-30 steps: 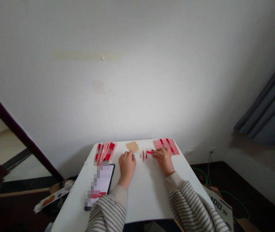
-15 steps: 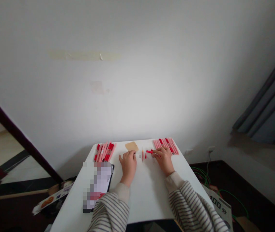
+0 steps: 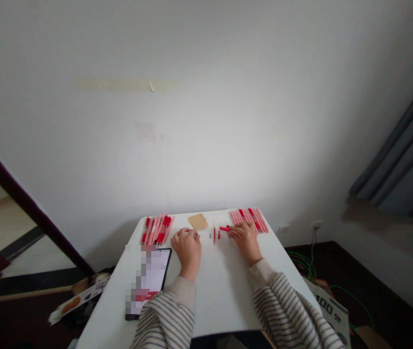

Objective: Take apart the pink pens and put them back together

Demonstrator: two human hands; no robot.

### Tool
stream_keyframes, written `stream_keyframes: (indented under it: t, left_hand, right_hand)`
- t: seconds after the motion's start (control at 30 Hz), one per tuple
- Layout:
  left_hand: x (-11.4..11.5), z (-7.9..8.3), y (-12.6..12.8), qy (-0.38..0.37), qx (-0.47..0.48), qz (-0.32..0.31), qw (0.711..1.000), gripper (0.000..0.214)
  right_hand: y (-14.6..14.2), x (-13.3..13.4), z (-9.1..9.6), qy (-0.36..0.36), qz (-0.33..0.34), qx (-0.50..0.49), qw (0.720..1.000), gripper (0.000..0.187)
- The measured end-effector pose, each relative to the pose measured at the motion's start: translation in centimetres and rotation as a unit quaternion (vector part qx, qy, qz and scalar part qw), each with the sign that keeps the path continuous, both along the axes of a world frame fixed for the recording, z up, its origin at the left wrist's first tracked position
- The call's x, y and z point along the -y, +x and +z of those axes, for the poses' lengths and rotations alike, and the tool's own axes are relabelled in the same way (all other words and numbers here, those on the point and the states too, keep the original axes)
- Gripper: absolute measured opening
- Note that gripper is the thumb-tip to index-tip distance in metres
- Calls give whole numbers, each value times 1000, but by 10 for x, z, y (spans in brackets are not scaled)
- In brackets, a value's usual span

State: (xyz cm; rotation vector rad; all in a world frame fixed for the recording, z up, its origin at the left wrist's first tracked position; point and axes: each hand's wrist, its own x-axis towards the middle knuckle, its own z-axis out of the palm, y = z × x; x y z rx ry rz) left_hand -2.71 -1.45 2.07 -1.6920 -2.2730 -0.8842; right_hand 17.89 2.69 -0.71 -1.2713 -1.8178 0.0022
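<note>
My left hand [image 3: 187,248] is over the white table with its fingers curled inward. A small dark bit shows at its fingertips, too small to name. My right hand [image 3: 246,242] has its thumb and fingers closed at the end of a red pen part [image 3: 224,228]. Between the hands lie a thin red pen refill [image 3: 214,233], a small red tip piece [image 3: 218,235] and a tiny grey piece like a spring [image 3: 210,235]. A tan paper square [image 3: 198,221] lies just beyond my left hand.
Pink and red pens [image 3: 156,230] lie in a loose pile at the back left. Another row of pens [image 3: 259,219] is at the back right, beyond my right hand. A phone [image 3: 163,264] rests by my left forearm. The wall stands behind the table [image 3: 224,300].
My left hand has drawn left and slightly toward me, away from the small parts and off the paper square's edge. My right hand has stayed in place.
</note>
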Motion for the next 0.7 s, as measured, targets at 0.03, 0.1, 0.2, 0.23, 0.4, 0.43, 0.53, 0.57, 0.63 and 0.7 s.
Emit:
stream_keyframes:
  t: [0.03, 0.1, 0.2, 0.23, 0.4, 0.43, 0.53, 0.57, 0.63, 0.7]
  left_hand:
    - [0, 0, 0, -2, -4, -2, 1000, 15]
    - [0, 1, 0, -8, -7, -2, 1000, 16]
    - [1, 2, 1, -13, -3, -1, 1000, 19]
    - [1, 2, 1, -10, -1, -1, 1000, 21]
    - [1, 2, 6, 39, 17, -87, 995, 35]
    - [1, 2, 7, 43, 20, -121, 991, 35]
    - [2, 2, 12, 40, 33, -186, 981, 29]
    - [2, 3, 14, 38, 37, -197, 979, 26]
    - [3, 3, 15, 37, 44, -207, 977, 20]
    - [4, 3, 16, 36, 51, -207, 976, 16]
  right_hand:
    - [0, 0, 0, -1, -1, 1, 1000, 16]
    - [0, -1, -1, -1, -3, 2, 1000, 16]
    - [0, -3, -4, 4, -5, 4, 1000, 14]
    - [0, -3, -4, 5, -4, 5, 1000, 14]
    - [-2, -1, -3, 12, 10, 22, 1000, 12]
    - [-3, 1, -1, 12, 17, 29, 999, 12]
    - [-5, 5, 3, 5, 44, 48, 998, 11]
    - [-5, 6, 4, 2, 51, 52, 997, 11]
    - [-7, 7, 6, -1, 57, 56, 997, 11]
    - [-8, 8, 6, -2, 59, 55, 997, 11]
